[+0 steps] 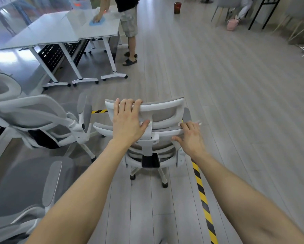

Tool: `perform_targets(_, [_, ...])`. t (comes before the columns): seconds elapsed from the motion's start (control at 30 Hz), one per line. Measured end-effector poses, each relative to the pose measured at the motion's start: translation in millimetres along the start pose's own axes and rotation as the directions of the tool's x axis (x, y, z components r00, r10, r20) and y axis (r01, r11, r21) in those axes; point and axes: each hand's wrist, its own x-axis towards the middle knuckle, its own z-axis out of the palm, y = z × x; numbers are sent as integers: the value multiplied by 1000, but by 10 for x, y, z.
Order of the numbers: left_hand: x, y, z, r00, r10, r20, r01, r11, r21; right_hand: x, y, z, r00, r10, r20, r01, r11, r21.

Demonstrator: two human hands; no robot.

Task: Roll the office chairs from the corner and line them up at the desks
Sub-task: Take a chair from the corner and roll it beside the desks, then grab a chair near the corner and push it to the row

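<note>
A white-framed office chair with grey mesh (165, 115) stands on its castors in front of me, its back toward me. My left hand (128, 120) is curled over the top of its headrest. My right hand (191, 136) grips the upper right edge of the backrest. White desks on wheeled legs (59, 30) stand at the upper left, beyond the chair.
Two more grey office chairs are at my left, one (42, 120) beside the held chair and one (33, 187) close by my left arm. A person (128, 20) stands at the desks wiping with a blue cloth. Yellow-black tape (203, 196) runs along the floor.
</note>
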Motion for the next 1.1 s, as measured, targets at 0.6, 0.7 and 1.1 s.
perform_targets(0.6, [-465, 769, -329, 983, 168, 75, -172, 984, 49, -672, 156, -956, 992, 91, 83, -79, 987, -142])
perform_targets(0.7, [-800, 1419, -122, 908, 355, 223, -349, 935, -65, -1407, 491, -1282, 970, 234, 72, -217, 958, -187])
perform_targets(1.1, [-2721, 5141, -622, 235, 952, 195, -903, 288, -319, -5953, 1701, -2628, 517, 854, -57, -843, 496, -209])
